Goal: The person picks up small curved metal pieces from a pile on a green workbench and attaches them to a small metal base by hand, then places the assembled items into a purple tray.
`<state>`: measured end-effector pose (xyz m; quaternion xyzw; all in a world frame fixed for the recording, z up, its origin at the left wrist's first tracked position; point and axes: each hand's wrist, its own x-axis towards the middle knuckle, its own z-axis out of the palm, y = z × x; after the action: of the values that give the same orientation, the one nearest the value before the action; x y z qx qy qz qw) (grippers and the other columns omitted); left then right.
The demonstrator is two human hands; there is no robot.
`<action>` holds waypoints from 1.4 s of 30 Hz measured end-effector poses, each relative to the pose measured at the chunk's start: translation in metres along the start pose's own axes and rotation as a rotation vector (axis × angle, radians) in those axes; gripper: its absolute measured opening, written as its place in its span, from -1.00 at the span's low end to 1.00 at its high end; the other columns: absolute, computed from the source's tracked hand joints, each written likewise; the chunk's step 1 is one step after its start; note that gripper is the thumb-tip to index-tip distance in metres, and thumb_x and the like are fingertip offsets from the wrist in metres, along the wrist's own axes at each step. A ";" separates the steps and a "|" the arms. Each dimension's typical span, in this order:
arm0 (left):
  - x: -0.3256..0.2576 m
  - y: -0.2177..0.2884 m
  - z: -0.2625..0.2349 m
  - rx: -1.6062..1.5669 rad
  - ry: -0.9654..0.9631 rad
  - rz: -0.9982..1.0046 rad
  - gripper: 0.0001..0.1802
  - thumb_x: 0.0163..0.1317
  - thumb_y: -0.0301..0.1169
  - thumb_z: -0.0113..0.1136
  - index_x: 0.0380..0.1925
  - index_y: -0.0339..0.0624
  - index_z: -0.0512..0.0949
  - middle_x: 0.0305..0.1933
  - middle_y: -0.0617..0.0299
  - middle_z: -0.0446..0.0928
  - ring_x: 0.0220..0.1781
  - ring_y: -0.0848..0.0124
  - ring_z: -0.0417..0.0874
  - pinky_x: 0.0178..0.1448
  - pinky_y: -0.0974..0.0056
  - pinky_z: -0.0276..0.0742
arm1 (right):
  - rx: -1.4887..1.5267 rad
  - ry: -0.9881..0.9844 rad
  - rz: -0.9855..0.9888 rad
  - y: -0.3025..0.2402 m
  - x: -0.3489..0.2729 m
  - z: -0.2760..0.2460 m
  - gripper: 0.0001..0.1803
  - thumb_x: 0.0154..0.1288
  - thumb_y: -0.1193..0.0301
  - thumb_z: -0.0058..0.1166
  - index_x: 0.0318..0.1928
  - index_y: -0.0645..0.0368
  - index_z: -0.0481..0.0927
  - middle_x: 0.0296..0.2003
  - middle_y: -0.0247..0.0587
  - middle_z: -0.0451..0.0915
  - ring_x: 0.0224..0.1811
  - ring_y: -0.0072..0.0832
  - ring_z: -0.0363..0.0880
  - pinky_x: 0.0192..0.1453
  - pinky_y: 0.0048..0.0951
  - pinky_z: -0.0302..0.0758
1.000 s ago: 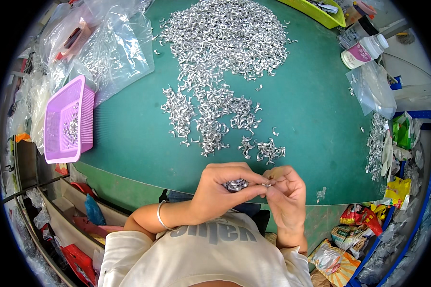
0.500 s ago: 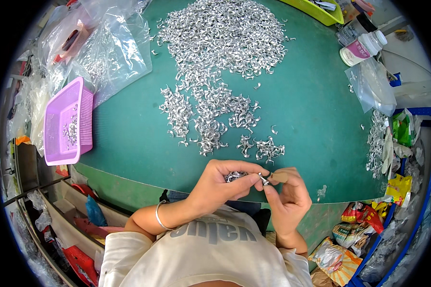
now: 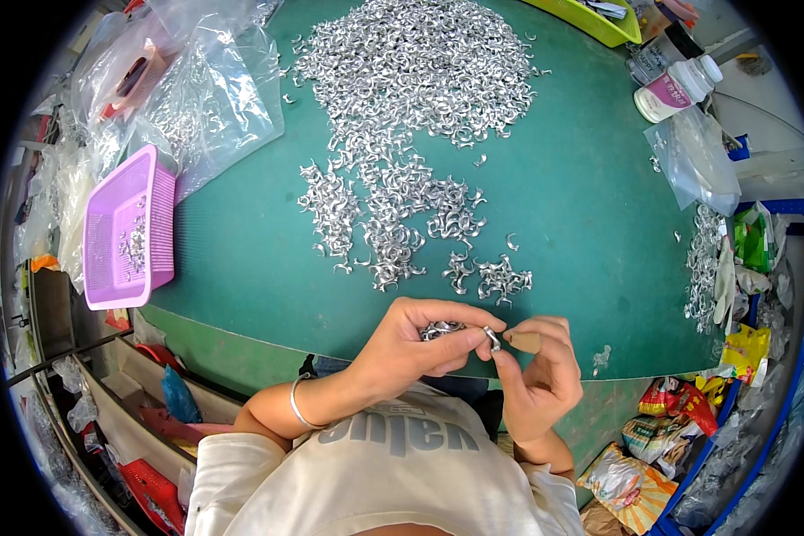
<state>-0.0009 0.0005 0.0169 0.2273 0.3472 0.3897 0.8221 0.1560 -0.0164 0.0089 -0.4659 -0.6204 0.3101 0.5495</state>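
Pinching small curved metal piece [image 3: 492,339] in left hand [image 3: 404,344], at six o'clock from pile [image 3: 420,76] on worktop [image 3: 590,214].
Seems light, stiff, probably slippery; best pinched mid-curve. Cannot tell grip of right hand [image 3: 542,380].

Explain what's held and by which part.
The left hand pinches a curved silver piece near its upper end and cups more pieces; whether the right hand grips is unclear.

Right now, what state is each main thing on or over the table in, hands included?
Left hand: closed around metal pieces, pinching one piece at its fingertips
Right hand: partly curled, close beside that one piece
Purple basket: open-topped, holding some pieces
Loose pieces: heaped, smaller piles nearer the hands
White bottle: capped
Clear bag: wrinkled
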 end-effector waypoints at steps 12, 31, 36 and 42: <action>0.002 -0.005 -0.002 -0.132 0.003 0.034 -0.85 0.21 -0.55 -0.02 -0.24 -0.36 0.48 -0.41 0.16 0.45 -0.68 0.67 0.15 -0.65 0.55 0.01 | -0.432 -0.032 0.210 0.021 0.019 -0.033 -0.78 -0.04 0.65 0.12 -0.29 0.35 0.52 -0.32 -0.10 0.56 -0.29 -0.29 0.46 -0.14 -0.40 0.39; 0.016 -0.012 -0.005 -0.073 0.065 -0.009 -0.86 0.11 -0.55 0.04 -0.29 -0.32 0.47 -0.42 0.17 0.44 -0.52 0.55 0.38 -0.61 0.53 0.20 | 0.352 0.029 0.568 0.027 0.008 -0.021 -0.81 0.06 0.77 0.03 -0.27 0.38 0.48 -0.37 -0.18 0.56 -0.37 -0.65 0.41 -0.30 -0.67 0.36; 0.015 -0.011 0.001 0.378 0.051 0.208 -0.74 0.00 -0.61 0.22 -0.23 -0.31 0.53 -0.49 0.33 0.42 -0.49 0.61 0.36 -0.44 0.50 0.26 | 0.404 -0.038 0.567 0.009 0.006 -0.012 -0.73 0.02 0.78 0.07 -0.22 0.36 0.43 -0.34 -0.19 0.56 -0.34 -0.61 0.46 -0.25 -0.65 0.37; 0.013 -0.008 0.002 0.505 0.051 0.361 -0.90 0.03 -0.59 0.20 -0.40 -0.33 0.59 -0.45 0.22 0.52 -0.42 0.55 0.45 -0.31 0.47 0.34 | 0.483 -0.093 0.617 0.000 0.005 -0.013 -0.73 0.00 0.78 0.08 -0.22 0.37 0.43 -0.29 -0.16 0.53 -0.29 -0.58 0.43 -0.21 -0.59 0.35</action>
<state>0.0101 0.0059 0.0077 0.4724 0.4074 0.4366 0.6483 0.1687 -0.0135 0.0131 -0.4734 -0.3846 0.6183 0.4956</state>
